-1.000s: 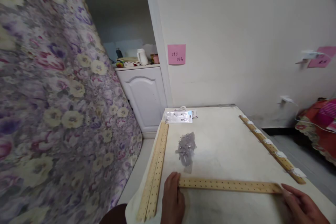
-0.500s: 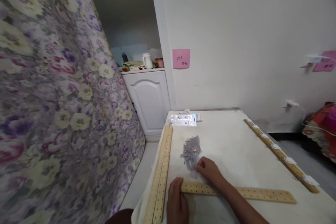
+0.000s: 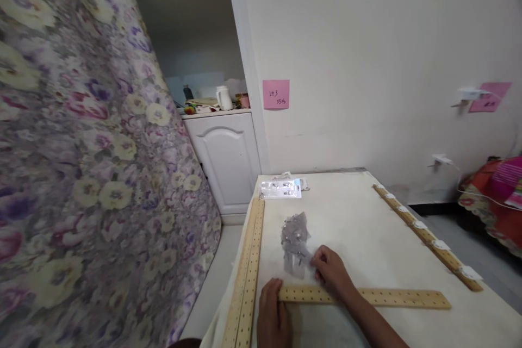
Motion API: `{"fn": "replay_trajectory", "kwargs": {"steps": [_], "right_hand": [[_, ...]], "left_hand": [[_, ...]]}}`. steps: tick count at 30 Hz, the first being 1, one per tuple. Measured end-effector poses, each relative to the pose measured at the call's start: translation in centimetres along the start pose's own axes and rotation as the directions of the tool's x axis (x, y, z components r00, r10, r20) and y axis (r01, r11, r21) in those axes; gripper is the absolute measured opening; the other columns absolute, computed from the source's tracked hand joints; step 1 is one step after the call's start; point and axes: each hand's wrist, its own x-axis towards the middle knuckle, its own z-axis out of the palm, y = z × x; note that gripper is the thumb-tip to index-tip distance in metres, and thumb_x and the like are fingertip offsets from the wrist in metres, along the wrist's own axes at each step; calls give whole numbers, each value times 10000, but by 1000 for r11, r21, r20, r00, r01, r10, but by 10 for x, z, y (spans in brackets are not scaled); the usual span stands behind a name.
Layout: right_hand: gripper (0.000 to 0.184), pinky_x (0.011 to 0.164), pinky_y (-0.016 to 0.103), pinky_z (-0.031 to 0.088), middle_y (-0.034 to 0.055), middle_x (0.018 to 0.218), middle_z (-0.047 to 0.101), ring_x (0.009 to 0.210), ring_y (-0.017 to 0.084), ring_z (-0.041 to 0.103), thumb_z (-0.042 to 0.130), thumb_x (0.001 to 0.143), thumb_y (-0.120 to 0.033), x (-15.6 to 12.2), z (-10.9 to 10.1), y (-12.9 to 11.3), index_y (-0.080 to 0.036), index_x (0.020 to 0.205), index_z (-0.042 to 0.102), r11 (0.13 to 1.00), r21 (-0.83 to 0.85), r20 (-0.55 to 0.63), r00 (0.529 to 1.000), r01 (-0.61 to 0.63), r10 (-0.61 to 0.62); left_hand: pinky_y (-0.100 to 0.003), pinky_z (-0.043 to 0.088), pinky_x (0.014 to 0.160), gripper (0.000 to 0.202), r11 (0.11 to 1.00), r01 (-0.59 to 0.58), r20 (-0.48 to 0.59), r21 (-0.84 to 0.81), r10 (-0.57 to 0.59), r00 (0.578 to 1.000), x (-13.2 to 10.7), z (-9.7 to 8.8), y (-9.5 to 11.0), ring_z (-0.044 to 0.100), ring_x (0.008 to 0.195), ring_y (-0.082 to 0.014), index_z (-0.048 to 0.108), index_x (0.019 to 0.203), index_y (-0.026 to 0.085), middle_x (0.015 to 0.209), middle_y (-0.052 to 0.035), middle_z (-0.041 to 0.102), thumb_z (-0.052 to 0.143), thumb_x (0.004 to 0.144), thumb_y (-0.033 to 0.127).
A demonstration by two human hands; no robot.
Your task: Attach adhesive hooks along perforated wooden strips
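My right hand [image 3: 331, 269] is closed in a pinch on the edge of a small clear plastic bag [image 3: 305, 259], beside a pile of similar bags [image 3: 294, 231] with small metal parts in them. What the parts are is too small to tell. Lying across the near side of the table is a wooden strip [image 3: 399, 298] with rows of holes; my right forearm passes over it. At its left end, my left hand [image 3: 274, 315] is closed around the strip, fingers together and the thumb side partly hidden.
Two more perforated strips [image 3: 249, 272] run along the table's left edge. On the right, another strip [image 3: 428, 236] carries several white pieces [image 3: 440, 244]. Clear blister packs [image 3: 280, 188] lie at the far left corner, near the wall. A floral curtain [image 3: 101, 174] hangs at left.
My right hand has shifted slightly right, drawing a small bag away from the pile's near side. The left hand stays at the strip's end. The view has turned slightly.
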Motion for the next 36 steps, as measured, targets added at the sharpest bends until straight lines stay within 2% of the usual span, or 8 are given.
{"fn": "replay_trajectory", "kwargs": {"steps": [3, 7, 9, 13, 21, 27, 30, 36], "right_hand": [[115, 458, 215, 326, -65, 480, 501, 408, 110, 471, 414, 753, -244, 2, 2, -4, -230, 639, 415, 999, -20, -102, 994, 44, -45], [106, 550, 246, 313, -44, 573, 463, 555, 142, 466, 438, 728, -224, 10, 0, -3, -235, 635, 390, 976, -149, -272, 942, 161, -197], [90, 566, 255, 303, -36, 605, 455, 576, 147, 447, 442, 712, -203, 12, 0, -1, -233, 638, 400, 958, -200, -300, 918, 206, -259], [90, 589, 263, 316, -22, 661, 464, 598, 148, 444, 431, 723, -187, 14, 1, 4, -231, 649, 405, 942, -230, -326, 893, 242, -309], [133, 576, 270, 339, -32, 619, 462, 569, 155, 462, 436, 794, -236, 23, -9, 5, -233, 667, 396, 953, -194, -401, 868, 231, -292], [99, 656, 287, 384, -7, 708, 484, 658, 166, 474, 439, 798, -256, 17, -16, 2, -225, 705, 450, 942, -146, -426, 840, 303, -336], [115, 656, 281, 390, -6, 712, 494, 659, 162, 477, 463, 787, -268, 21, -15, 0, -223, 682, 471, 941, -85, -414, 847, 329, -334], [178, 642, 283, 411, 3, 743, 535, 644, 160, 514, 514, 784, -350, 38, -15, 1, -211, 674, 524, 955, 76, -425, 876, 286, -228]], "left_hand": [[-466, 491, 980, 355, 999, -38, -31, 4, 39, 999, 1, 0, -1, 576, 1147, -254, 594, 1137, 137, 1191, -147, 617, 418, 829, 149], [-455, 504, 965, 353, 998, -57, -50, 4, 57, 997, 2, 0, -2, 586, 1132, -249, 610, 1112, 157, 1171, -132, 630, 431, 809, 126], [-456, 505, 963, 351, 997, -72, -53, 5, 72, 996, 2, 0, -1, 592, 1124, -247, 610, 1102, 155, 1166, -134, 632, 429, 804, 114], [-449, 513, 952, 338, 995, -99, -43, 11, 99, 994, 3, -2, -1, 599, 1112, -243, 610, 1088, 154, 1158, -133, 635, 435, 802, 103], [-437, 513, 953, 308, 992, -120, -14, 29, 120, 993, 3, -3, -7, 591, 1123, -241, 607, 1083, 164, 1173, -137, 624, 451, 822, 114], [-428, 529, 929, 300, 986, -159, -26, 44, 160, 987, 4, -3, -6, 601, 1110, -238, 609, 1077, 171, 1166, -130, 628, 456, 824, 118], [-418, 535, 922, 293, 982, -183, -34, 55, 185, 982, 4, -3, -8, 609, 1100, -233, 614, 1067, 172, 1156, -128, 635, 464, 821, 115], [-402, 557, 882, 292, 974, -216, -77, 64, 221, 972, 6, -2, -7, 640, 1047, -231, 628, 1031, 170, 1105, -125, 658, 469, 795, 104]]}}
